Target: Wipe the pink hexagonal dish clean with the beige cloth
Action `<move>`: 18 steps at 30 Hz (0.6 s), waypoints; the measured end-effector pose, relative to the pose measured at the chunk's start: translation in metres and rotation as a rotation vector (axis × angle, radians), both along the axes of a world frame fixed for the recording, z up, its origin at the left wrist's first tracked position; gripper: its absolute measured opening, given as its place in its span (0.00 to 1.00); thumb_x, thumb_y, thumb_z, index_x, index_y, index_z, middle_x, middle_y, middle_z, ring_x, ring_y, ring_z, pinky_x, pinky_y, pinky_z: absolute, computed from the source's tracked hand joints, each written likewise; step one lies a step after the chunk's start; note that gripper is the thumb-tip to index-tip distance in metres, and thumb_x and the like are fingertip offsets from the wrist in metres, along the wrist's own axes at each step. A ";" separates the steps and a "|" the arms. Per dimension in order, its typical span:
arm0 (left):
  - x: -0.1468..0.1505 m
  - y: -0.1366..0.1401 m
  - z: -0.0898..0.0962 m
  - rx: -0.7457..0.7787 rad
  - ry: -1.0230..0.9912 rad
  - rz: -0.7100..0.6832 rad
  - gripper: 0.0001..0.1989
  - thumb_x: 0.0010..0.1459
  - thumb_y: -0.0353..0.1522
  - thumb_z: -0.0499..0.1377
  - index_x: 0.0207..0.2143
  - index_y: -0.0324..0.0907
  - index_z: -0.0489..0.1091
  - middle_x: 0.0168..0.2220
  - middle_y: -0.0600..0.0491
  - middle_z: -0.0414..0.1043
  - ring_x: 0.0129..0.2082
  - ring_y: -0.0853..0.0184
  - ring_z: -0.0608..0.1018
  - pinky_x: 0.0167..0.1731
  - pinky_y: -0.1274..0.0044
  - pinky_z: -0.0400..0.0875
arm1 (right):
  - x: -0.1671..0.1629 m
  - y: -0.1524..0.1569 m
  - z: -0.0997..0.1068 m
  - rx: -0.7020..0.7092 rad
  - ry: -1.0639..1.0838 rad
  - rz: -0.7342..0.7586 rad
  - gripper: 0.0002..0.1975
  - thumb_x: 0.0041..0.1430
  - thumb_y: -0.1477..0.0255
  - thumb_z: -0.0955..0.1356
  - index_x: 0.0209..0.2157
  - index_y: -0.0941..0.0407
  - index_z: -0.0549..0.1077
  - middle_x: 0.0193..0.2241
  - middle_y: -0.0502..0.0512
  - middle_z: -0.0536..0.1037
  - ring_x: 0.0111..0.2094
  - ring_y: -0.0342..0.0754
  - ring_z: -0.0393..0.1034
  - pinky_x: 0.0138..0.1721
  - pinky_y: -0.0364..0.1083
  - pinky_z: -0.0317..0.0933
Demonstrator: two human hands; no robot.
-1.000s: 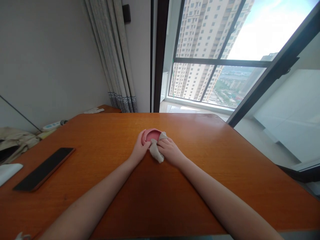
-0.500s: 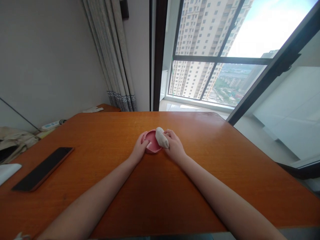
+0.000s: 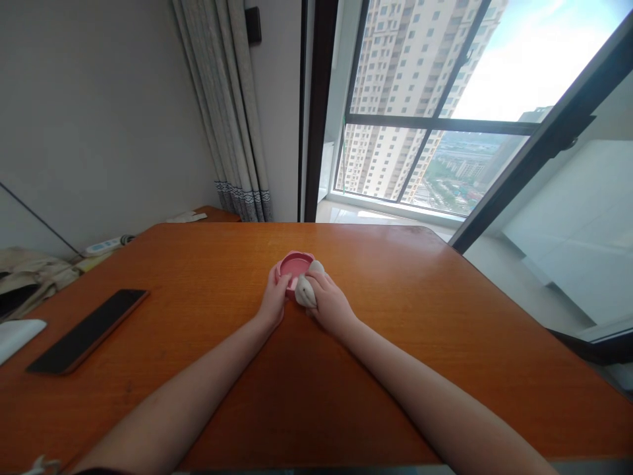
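Note:
A small pink dish (image 3: 295, 264) with a raised rim is tilted above the wooden table (image 3: 306, 409), its hollow side facing me. Its left side is gripped by my left hand (image 3: 273, 295), thumb over the rim and the other fingers hidden behind. My right hand (image 3: 332, 305) is closed round a bunched whitish cloth (image 3: 306, 291), pressed against the dish's lower right edge. Part of the cloth sticks out above my fingers. The right side of the dish is covered by the cloth and hand.
A long black flat object with a reddish edge (image 3: 89, 332) lies at the left of the table, beside a white item (image 3: 20, 336). Behind them are a power strip (image 3: 103, 246) and rumpled beige fabric (image 3: 37, 270). Beyond the table stand a curtain (image 3: 222, 112) and a window (image 3: 435, 125).
My right hand has moved the cloth down and left, from the dish's upper right rim to its lower right edge. The dish has shifted slightly left and tilted more towards me.

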State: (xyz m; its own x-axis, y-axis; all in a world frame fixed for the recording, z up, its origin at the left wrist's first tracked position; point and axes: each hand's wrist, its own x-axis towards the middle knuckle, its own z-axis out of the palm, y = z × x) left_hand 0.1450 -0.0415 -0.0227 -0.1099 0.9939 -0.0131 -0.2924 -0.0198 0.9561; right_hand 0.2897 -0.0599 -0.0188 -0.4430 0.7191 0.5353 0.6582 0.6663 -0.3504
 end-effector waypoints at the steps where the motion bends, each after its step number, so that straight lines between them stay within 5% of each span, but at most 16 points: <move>1: 0.000 0.000 0.002 -0.022 -0.013 -0.030 0.23 0.53 0.38 0.55 0.52 0.46 0.59 0.50 0.49 0.67 0.43 0.63 0.74 0.38 0.71 0.73 | 0.003 0.002 0.000 -0.001 -0.008 -0.001 0.25 0.45 0.78 0.67 0.49 0.57 0.65 0.48 0.61 0.69 0.47 0.55 0.61 0.50 0.53 0.61; 5: -0.010 0.004 0.007 -0.108 -0.016 -0.135 0.24 0.53 0.47 0.55 0.49 0.47 0.60 0.49 0.50 0.67 0.41 0.63 0.74 0.32 0.73 0.73 | 0.021 0.010 0.007 0.070 -0.075 0.111 0.16 0.50 0.78 0.66 0.43 0.57 0.68 0.43 0.59 0.70 0.43 0.52 0.63 0.49 0.51 0.60; 9: -0.017 0.010 0.007 -0.161 0.064 -0.144 0.21 0.50 0.41 0.59 0.45 0.45 0.63 0.44 0.51 0.69 0.39 0.65 0.73 0.30 0.76 0.71 | 0.029 0.009 0.014 0.075 -0.155 0.168 0.14 0.57 0.74 0.63 0.46 0.56 0.68 0.45 0.57 0.71 0.45 0.51 0.62 0.50 0.49 0.59; 14: -0.003 0.004 0.004 -0.063 -0.066 0.034 0.11 0.52 0.36 0.55 0.38 0.42 0.63 0.35 0.54 0.68 0.34 0.69 0.72 0.33 0.78 0.68 | 0.000 -0.013 0.015 0.098 -0.190 -0.018 0.21 0.53 0.73 0.65 0.50 0.60 0.64 0.50 0.61 0.68 0.45 0.53 0.63 0.45 0.50 0.62; 18: 0.008 -0.008 0.007 0.026 -0.088 0.079 0.15 0.50 0.37 0.59 0.39 0.43 0.60 0.34 0.57 0.65 0.32 0.72 0.71 0.35 0.79 0.67 | -0.017 -0.024 0.015 0.144 -0.292 -0.173 0.12 0.57 0.74 0.63 0.43 0.59 0.68 0.42 0.61 0.72 0.39 0.51 0.64 0.36 0.47 0.62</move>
State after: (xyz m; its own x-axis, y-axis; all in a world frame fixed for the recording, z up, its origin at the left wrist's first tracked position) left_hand 0.1533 -0.0497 -0.0158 -0.1873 0.9823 -0.0004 -0.3721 -0.0706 0.9255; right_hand 0.2729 -0.0843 -0.0036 -0.4710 0.7233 0.5050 0.8237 0.5655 -0.0417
